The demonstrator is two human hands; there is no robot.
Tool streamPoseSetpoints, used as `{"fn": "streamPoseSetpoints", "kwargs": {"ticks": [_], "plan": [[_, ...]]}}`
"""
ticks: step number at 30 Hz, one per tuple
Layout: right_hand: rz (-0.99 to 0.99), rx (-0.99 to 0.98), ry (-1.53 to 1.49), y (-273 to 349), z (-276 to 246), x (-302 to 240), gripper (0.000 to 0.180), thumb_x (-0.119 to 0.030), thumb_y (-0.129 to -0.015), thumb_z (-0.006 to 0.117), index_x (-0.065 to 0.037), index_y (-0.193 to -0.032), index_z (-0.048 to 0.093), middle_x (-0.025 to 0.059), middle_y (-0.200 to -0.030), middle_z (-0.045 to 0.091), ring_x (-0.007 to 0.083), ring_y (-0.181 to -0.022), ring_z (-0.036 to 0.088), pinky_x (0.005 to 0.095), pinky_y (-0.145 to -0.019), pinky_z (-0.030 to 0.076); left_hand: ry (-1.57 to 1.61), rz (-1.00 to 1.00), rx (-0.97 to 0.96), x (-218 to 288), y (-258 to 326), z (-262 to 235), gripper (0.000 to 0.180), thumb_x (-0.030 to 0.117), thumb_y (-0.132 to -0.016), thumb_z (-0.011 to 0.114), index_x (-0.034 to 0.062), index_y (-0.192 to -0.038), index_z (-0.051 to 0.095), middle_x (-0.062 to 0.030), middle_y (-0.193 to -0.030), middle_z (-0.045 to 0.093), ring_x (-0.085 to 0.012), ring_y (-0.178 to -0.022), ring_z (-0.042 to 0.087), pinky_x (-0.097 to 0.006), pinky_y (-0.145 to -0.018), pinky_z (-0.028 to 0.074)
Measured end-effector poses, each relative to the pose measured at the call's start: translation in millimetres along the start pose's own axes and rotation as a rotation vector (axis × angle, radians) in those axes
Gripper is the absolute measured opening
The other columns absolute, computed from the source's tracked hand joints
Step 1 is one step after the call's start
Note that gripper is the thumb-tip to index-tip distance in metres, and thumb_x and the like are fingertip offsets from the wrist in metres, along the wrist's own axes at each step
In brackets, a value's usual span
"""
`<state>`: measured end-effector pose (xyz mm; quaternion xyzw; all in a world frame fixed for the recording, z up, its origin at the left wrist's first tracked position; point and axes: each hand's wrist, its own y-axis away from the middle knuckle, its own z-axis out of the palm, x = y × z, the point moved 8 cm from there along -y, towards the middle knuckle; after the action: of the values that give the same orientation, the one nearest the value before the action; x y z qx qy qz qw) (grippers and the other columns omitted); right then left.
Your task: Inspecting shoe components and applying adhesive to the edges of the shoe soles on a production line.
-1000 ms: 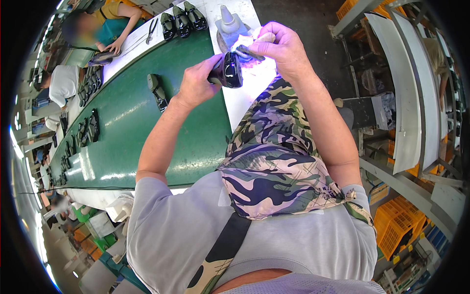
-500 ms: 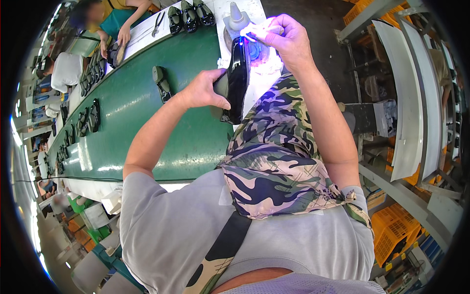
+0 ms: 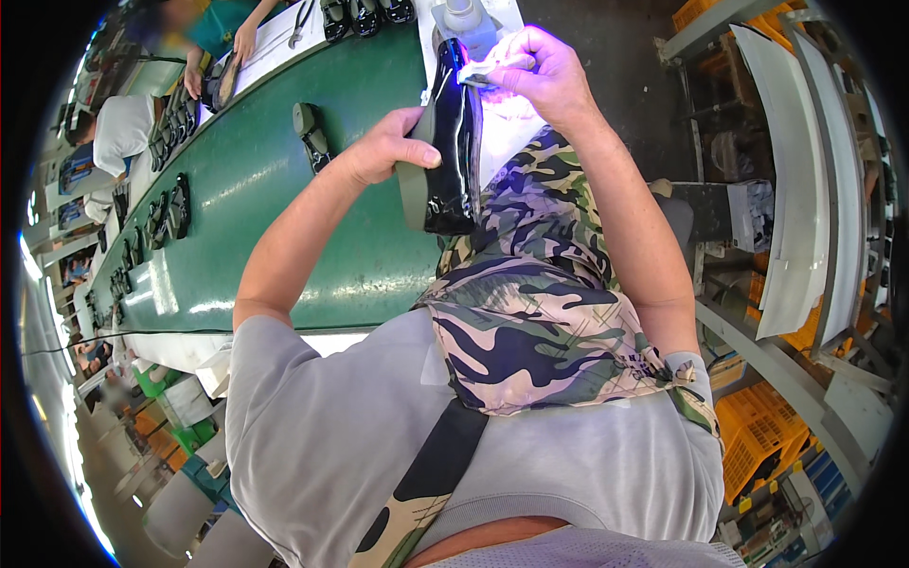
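A glossy black shoe [image 3: 453, 180] stands tilted in front of me, its greyish-green last showing along the left side. My left hand [image 3: 393, 147] grips it by that side, thumb laid across toward the black upper. In my right hand [image 3: 544, 76] a crumpled white cloth [image 3: 488, 68] is pinched between thumb and fingers, pressed to the shoe's upper far edge. Bright violet light falls on the cloth and the white surface behind it. The fingertips inside the cloth are partly hidden.
On the green belt [image 3: 246, 227] lies another shoe [image 3: 311, 137]; more shoes [image 3: 170, 216] stand farther left. Several black shoes [image 3: 365, 17] and pliers [image 3: 301, 21] rest on the white far ledge. A co-worker's hands [image 3: 244, 43] hold a shoe. Right are metal racks and an orange crate [image 3: 757, 440].
The shoe has turned, showing more of its glossy upper and last. My right hand has lowered slightly with the cloth, moving down along the shoe's edge.
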<state>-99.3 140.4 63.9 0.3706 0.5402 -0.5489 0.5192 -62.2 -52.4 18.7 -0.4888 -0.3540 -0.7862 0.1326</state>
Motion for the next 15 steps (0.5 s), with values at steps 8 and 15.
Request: {"fn": "streamPoseSetpoints", "kwargs": {"ticks": [8,15], "plan": [[0.121,-0.128,-0.058,25.6,21.9,25.2,0.022,0.002,-0.08,0.074,-0.005,-0.081,0.053,0.0074,-0.092,0.061,0.0132,-0.084,0.058,0.0273,-0.075,0.048,0.275,0.016,0.015,-12.2,-2.1,-12.5,0.067,0.021,-0.075,0.076,-0.0065,-0.128,0.048,-0.0128,-0.111,0.065,-0.0207,-0.097,0.066,-0.036,-0.092,0.054],[0.22,-0.255,-0.056,42.7,28.2,13.9,0.023,0.001,-0.078,0.074,-0.005,-0.081,0.052,0.0026,-0.086,0.059,0.0107,-0.081,0.054,0.0257,-0.073,0.045,0.368,0.066,0.068,-19.1,-3.5,-21.2,0.061,0.021,-0.081,0.071,-0.0063,-0.13,0.047,-0.0164,-0.115,0.065,-0.0246,-0.101,0.067,-0.039,-0.093,0.054]]}}
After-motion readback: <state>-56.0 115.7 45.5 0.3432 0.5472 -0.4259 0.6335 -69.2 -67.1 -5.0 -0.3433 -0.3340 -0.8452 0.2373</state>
